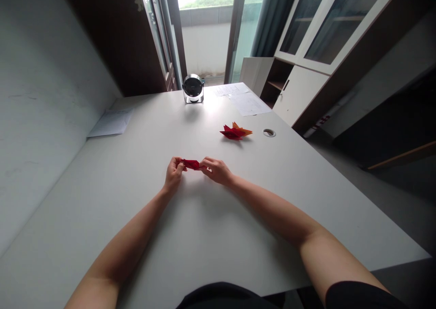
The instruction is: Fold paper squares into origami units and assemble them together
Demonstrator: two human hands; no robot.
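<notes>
A small folded piece of red paper (191,164) is held between both hands just above the white desk (143,209). My left hand (174,172) pinches its left end with fingers closed. My right hand (216,169) pinches its right end, fingers curled. Farther back and to the right lies a pile of folded red and orange paper shapes (236,131) on the desk.
A small round desk fan (193,88) stands at the far edge. Loose white sheets (243,99) lie at the back right, another sheet (111,122) at the left by the wall. A round cable hole (269,132) sits beside the paper pile. Cabinets stand to the right.
</notes>
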